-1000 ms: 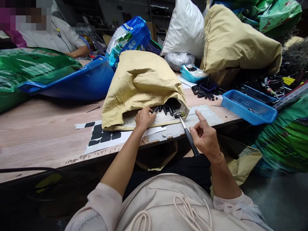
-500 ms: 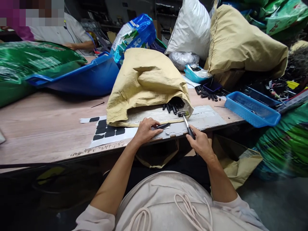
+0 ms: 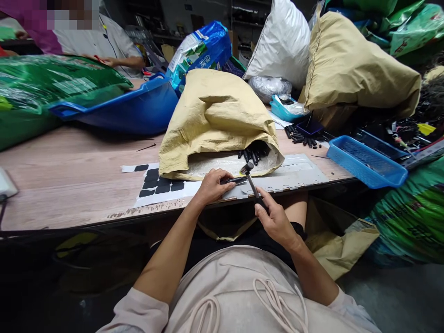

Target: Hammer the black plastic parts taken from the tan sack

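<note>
My left hand (image 3: 215, 186) is closed on a slim black pen-like piece (image 3: 231, 181), held low over the grey board (image 3: 298, 173) at the table's front edge. In my right hand (image 3: 275, 217) is a small hammer (image 3: 254, 187), gripped by its dark handle. Its head is raised close to the right end of the black piece; whether they touch I cannot tell. Behind both hands lies a tan woven sack (image 3: 215, 115), its mouth facing me. Several similar black pieces (image 3: 255, 153) lie in that opening.
A white sheet with black rounded stickers (image 3: 161, 182) lies to the left. At the right is a blue plastic basket (image 3: 366, 162); further back are loose black pieces (image 3: 301, 135) and a full tan sack (image 3: 360, 64). A large blue basin (image 3: 128, 108) stands back left, near a co-worker.
My right hand has brought the hammer leftward, its head now near the black piece in my left hand. The left hand stays almost in place. The view has shifted slightly.
</note>
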`<state>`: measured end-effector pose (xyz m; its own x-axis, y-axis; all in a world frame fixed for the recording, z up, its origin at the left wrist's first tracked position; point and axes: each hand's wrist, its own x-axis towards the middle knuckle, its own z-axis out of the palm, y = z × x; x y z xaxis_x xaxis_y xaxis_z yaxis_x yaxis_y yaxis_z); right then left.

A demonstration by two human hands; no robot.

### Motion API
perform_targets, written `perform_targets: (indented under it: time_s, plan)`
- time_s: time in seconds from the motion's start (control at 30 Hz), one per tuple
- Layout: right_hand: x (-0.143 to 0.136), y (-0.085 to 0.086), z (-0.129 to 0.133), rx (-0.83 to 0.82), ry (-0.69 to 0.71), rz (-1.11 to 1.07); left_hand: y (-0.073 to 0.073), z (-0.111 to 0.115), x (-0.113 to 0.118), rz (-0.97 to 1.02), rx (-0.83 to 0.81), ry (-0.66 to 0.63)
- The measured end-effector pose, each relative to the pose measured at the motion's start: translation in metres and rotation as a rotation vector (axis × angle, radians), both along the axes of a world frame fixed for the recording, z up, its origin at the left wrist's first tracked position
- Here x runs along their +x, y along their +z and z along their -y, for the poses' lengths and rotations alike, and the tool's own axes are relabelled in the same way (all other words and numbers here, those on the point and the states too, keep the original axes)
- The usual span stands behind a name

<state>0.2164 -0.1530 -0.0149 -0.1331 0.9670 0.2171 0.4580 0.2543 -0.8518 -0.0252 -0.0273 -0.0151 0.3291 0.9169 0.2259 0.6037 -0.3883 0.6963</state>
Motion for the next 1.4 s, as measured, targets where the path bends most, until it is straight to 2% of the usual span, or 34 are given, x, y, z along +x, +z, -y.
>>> perform_targets:
  time_s: [0.13,0.3,0.43,0.63,0.87,0.97,1.2,1.3,1.4]
  plan:
    - [-0.008,-0.003,0.002,0.058,0.101,0.036,-0.001,-0.001,0.0,-0.002,-0.006,0.018]
    - [-0.014,-0.014,0.0,0.229,0.122,0.087,0.001,-0.002,0.0,-0.026,-0.002,0.005]
    - [-0.015,-0.024,-0.002,0.22,0.114,0.136,0.001,-0.002,0.001,-0.037,0.001,0.001]
    - [-0.011,-0.017,0.0,0.288,0.046,0.087,0.0,-0.001,0.001,-0.004,-0.003,0.004]
    - [-0.009,-0.021,-0.002,0.208,0.053,0.103,0.003,0.001,0.001,-0.019,-0.02,0.026]
    - [-0.003,-0.016,-0.005,0.206,-0.009,0.101,0.005,0.002,0.002,-0.028,-0.031,0.036]
    - [0.03,-0.001,-0.024,0.17,-0.32,0.27,0.003,-0.001,0.003,-0.043,-0.033,0.035]
    - [0.039,0.002,-0.033,0.082,-0.332,0.35,0.004,-0.003,0.001,-0.025,-0.004,0.024]
    - [0.04,0.004,-0.037,0.038,-0.334,0.414,0.006,0.008,-0.001,0.083,0.106,-0.001]
